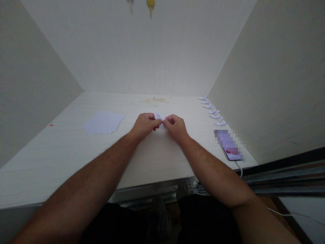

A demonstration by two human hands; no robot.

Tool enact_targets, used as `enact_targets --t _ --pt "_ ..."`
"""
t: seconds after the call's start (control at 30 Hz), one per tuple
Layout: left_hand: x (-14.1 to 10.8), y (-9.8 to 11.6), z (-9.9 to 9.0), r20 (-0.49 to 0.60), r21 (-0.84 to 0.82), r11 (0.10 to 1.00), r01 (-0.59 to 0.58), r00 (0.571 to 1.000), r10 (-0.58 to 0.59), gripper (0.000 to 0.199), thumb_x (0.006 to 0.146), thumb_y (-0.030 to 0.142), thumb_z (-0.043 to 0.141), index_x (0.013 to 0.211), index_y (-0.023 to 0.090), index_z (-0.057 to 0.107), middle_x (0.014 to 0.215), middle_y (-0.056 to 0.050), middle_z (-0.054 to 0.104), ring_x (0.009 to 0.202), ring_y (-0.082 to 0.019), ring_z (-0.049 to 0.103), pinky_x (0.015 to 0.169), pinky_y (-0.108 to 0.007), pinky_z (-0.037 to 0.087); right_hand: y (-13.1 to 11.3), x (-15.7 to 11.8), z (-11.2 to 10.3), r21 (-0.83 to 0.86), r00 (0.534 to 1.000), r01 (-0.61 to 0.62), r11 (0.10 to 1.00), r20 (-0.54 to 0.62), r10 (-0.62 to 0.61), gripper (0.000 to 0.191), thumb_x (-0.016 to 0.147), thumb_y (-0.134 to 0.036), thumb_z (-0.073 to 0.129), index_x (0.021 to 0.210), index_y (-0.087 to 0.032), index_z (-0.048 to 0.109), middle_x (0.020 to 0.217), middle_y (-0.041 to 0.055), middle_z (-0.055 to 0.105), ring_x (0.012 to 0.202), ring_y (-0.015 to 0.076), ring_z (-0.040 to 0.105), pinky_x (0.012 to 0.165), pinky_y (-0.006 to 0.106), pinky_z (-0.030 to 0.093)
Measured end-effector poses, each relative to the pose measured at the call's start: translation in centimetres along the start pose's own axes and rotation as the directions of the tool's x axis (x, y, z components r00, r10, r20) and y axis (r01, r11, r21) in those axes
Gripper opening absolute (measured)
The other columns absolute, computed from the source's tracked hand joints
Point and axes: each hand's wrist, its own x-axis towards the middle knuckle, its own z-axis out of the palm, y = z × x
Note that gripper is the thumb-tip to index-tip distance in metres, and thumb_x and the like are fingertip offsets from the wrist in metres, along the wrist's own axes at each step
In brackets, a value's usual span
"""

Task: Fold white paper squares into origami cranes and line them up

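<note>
Between my two hands, over the middle of the table, is a small piece of folded white paper (158, 116) with a pointed tip sticking up. My left hand (146, 124) pinches its left side with thumb and fingers. From the other side, the thumb and forefinger of my right hand (175, 126) grip its lower right part. The fingertips of both hands nearly meet, and they hide much of the paper. A stack of white paper sheets (103, 122) lies to the left of my left hand, its edges unevenly fanned.
Several folded paper cranes (214, 112) stand in a row along the right wall. Nearer me lies a phone (230, 145), partly blurred, with a white cable (239, 168) hanging over the edge of the white table (63, 159). Walls enclose the table's back and sides.
</note>
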Motion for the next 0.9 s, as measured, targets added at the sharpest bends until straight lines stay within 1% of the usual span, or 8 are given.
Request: enact_targets --t 0.1,0.17,0.27,0.4,0.47,0.67,0.77,0.9 --pt "-0.07 0.08 -0.01 -0.017 0.067 0.998 0.004 1.000 -0.003 0.017 0.066 0.025 0.070 0.054 0.017 0.062 0.048 0.000 0.058 0.045 -0.009 0.047 0.045 -0.022 0.030 0.04 -0.07 0.07 -0.022 1.000 0.013 1.000 0.008 -0.013 0.012 0.075 -0.030 0.065 0.073 -0.019 0.061 0.062 -0.0024 0.061 0.056 0.0123 0.053 0.058 0.027 0.045" --pt "-0.04 0.04 0.05 -0.033 0.072 0.997 0.015 0.999 -0.012 0.017 0.065 0.025 0.070 0.053 0.017 0.061 0.046 0.001 0.056 0.043 -0.009 0.045 0.044 -0.022 0.029 0.09 -0.11 0.08 -0.044 1.000 0.031 0.999 0.006 -0.031 0.012 0.076 -0.030 0.064 0.073 -0.020 0.061 0.061 -0.0029 0.061 0.056 0.0122 0.053 0.059 0.027 0.045" --pt "0.24 -0.28 0.19 -0.037 -0.009 1.000 0.022 0.999 -0.022 0.017 0.064 0.025 0.070 0.052 0.017 0.060 0.047 0.001 0.056 0.044 -0.009 0.046 0.045 -0.022 0.031 0.10 -0.11 0.02 -0.068 0.999 0.040 0.997 0.007 -0.040 0.013 0.078 -0.032 0.061 0.074 -0.020 0.061 0.061 -0.0036 0.060 0.057 0.0120 0.052 0.059 0.027 0.043" --pt "0.65 -0.68 0.24 0.021 -0.172 0.985 0.030 0.999 -0.027 0.013 0.060 0.022 0.069 0.053 0.017 0.060 0.050 0.001 0.058 0.044 -0.008 0.047 0.047 -0.023 0.035 -0.02 -0.06 -0.01 -0.037 1.000 -0.003 0.999 0.010 0.003 0.014 0.079 -0.032 0.060 0.076 -0.019 0.061 0.062 -0.0034 0.059 0.058 0.0122 0.053 0.060 0.027 0.043" --pt "0.69 -0.62 0.18 0.039 -0.201 0.979 0.040 0.999 -0.032 0.011 0.059 0.019 0.069 0.053 0.017 0.060 0.050 0.002 0.058 0.045 -0.008 0.048 0.047 -0.023 0.035 -0.02 -0.05 0.03 -0.015 1.000 -0.024 1.000 0.006 0.024 0.014 0.078 -0.033 0.061 0.076 -0.019 0.061 0.062 -0.0033 0.059 0.059 0.0123 0.054 0.061 0.027 0.044" --pt "0.49 -0.29 -0.10 0.067 -0.116 0.993 0.028 0.998 -0.020 0.008 0.058 0.016 0.068 0.052 0.017 0.062 0.049 0.002 0.058 0.046 -0.008 0.048 0.048 -0.023 0.034 0.10 -0.14 0.03 0.054 0.997 -0.073 0.996 0.014 0.072 0.015 0.072 -0.032 0.066 0.078 -0.018 0.064 0.065 -0.0017 0.064 0.059 0.0121 0.057 0.058 0.026 0.044" --pt "0.60 -0.49 -0.21 0.071 -0.093 0.995 0.020 0.997 -0.013 0.009 0.059 0.017 0.068 0.052 0.017 0.062 0.049 0.002 0.058 0.046 -0.009 0.047 0.049 -0.024 0.033 -0.01 -0.14 -0.11 0.056 0.997 -0.077 0.995 0.015 0.077 0.016 0.072 -0.033 0.067 0.075 -0.018 0.063 0.064 -0.0014 0.064 0.058 0.0120 0.056 0.057 0.026 0.044" --pt "0.74 -0.72 -0.28 0.068 -0.078 0.997 0.029 0.997 -0.024 0.010 0.060 0.019 0.068 0.053 0.017 0.062 0.047 0.003 0.054 0.045 -0.008 0.044 0.048 -0.024 0.030 -0.06 -0.11 -0.22 0.023 0.996 -0.071 0.997 0.051 0.070 0.015 0.075 -0.033 0.066 0.074 -0.018 0.062 0.062 -0.0016 0.063 0.057 0.0120 0.056 0.057 0.026 0.044"
